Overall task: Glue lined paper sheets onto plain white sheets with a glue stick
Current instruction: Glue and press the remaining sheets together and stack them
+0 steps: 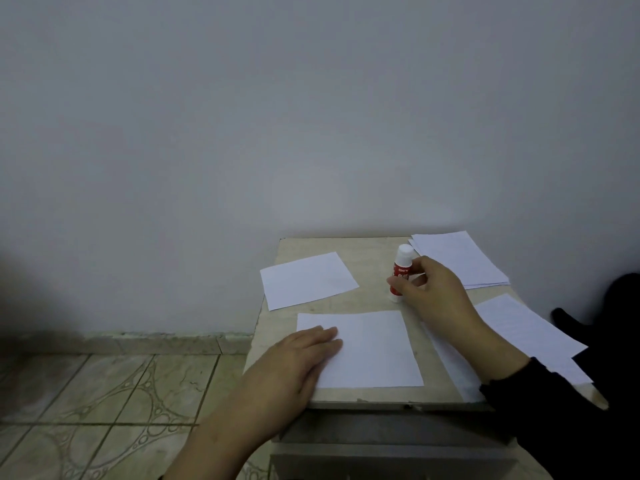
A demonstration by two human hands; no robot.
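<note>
Head view: small table [353,247] pushed against a plain wall [242,116], patterned tile floor [104,393] to its left. Glue stick [400,273] stands on the tabletop near the middle-back, long axis close to vertical with a slight lean, white cap up, red label band mid-body, white base on the surface. Right hand [433,292] grips it from the right side: thumb and fingers curled round the lower body, pinching it at the label; dark sleeve [554,410] on that arm. Left hand [298,358] lies flat on the left edge of the near sheet [377,348], fingers straight and held together, palm down, pressing the paper to the table. That sheet sits squarely at the front of the table, long axis running left-right. A second sheet [308,280] lies behind it to the left, rotated a bit, its left corner overhanging the table edge. Paper stack [457,259] at the back right, just beside the glue stick. More sheets [523,327] at the right, partly under the right forearm. Can't tell lined from plain at this resolution.
</note>
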